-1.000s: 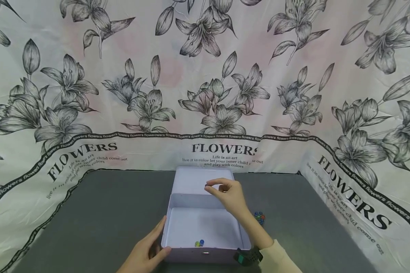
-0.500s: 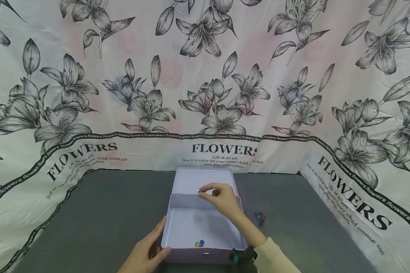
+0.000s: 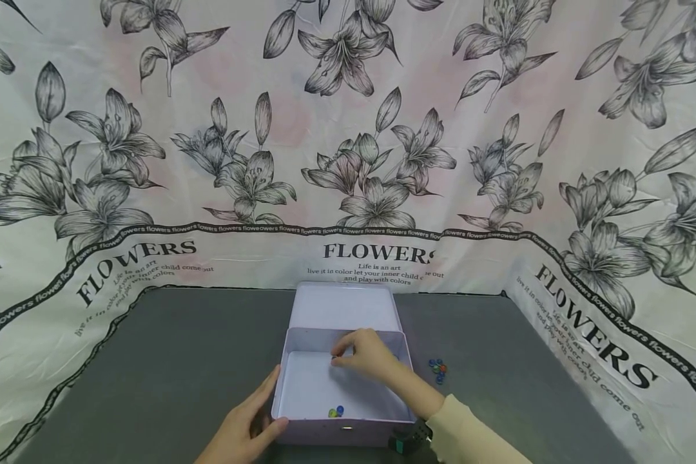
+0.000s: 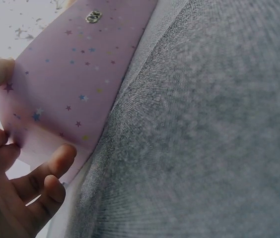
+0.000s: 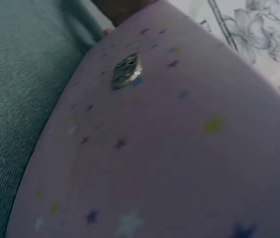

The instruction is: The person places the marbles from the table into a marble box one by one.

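Observation:
A lilac metal box [image 3: 319, 433] stands open on the table, its pale inside facing up and its lid [image 3: 345, 308] laid back behind it. My left hand [image 3: 246, 419] grips the near left corner, thumb at the front wall and fingers along the side. In the left wrist view, some fingers [image 4: 55, 163] curl away from the starry wall [image 4: 70, 74]. Inside the box, toward the back, my right hand [image 3: 371, 357] pinches a small dark marble, mostly hidden by the fingertips. Yellow-green and blue marbles [image 3: 336, 412] lie by the front wall inside.
Several blue, green and red marbles [image 3: 438, 369] lie in a cluster on the grey cloth [image 3: 209, 348] right of the box. A flowered curtain [image 3: 377, 258] closes off the back and sides. The box's front wall [image 5: 155, 148] with its clasp [image 5: 127, 71] fills the right wrist view.
My right hand has come down from over the lid into the box, moving slightly left and nearer with the marble still pinched. The left hand keeps its grip on the corner.

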`<state>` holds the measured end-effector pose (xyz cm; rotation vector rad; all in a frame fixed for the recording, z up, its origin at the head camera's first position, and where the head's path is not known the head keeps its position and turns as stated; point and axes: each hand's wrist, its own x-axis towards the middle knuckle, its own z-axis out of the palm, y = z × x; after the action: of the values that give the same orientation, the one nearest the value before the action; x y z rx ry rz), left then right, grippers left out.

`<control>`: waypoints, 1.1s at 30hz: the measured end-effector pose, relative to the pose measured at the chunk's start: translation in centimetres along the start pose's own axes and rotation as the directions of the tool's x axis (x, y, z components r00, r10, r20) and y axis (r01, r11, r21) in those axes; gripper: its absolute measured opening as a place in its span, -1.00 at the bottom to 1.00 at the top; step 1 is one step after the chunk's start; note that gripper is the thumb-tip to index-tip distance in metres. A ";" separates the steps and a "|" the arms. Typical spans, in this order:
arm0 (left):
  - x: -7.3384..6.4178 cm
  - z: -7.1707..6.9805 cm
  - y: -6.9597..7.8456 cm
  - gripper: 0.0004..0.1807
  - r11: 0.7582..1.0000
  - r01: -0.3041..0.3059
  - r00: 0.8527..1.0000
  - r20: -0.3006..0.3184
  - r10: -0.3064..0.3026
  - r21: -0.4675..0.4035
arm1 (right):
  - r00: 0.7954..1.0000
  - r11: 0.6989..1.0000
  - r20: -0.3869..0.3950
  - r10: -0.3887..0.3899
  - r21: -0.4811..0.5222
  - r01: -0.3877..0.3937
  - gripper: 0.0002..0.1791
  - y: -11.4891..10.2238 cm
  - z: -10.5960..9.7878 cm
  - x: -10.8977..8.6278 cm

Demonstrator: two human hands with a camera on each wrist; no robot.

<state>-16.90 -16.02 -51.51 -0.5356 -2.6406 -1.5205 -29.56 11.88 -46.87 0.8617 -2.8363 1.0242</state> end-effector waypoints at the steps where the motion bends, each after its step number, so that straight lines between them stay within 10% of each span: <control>1: 0.0 0.0 0.0 -0.11 1.000 -0.002 1.000 0.000 0.002 0.003 | 1.000 1.000 0.017 -0.001 -0.013 0.001 -0.89 0.0 0.1 0.0; 12: 0.1 -0.2 -0.1 -0.10 1.000 -0.012 1.000 0.009 0.012 0.019 | 0.998 0.995 0.064 -0.014 -0.093 0.020 -0.89 -0.4 0.4 -0.3; 24: 0.2 0.2 -0.4 -0.11 0.998 -0.055 0.999 0.003 0.055 0.021 | 0.995 0.999 -0.099 -0.007 0.037 0.011 -0.86 -0.8 -0.8 -0.6; 33: 0.2 -0.2 -0.2 -0.08 0.999 0.027 0.999 0.026 -0.028 0.045 | 0.970 0.985 -0.240 0.034 0.173 0.009 -0.83 -1.3 -2.4 -1.7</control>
<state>-17.20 -16.21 -51.55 -0.5223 -2.7058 -1.4672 -27.89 13.33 -44.49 0.6740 -2.5828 1.2956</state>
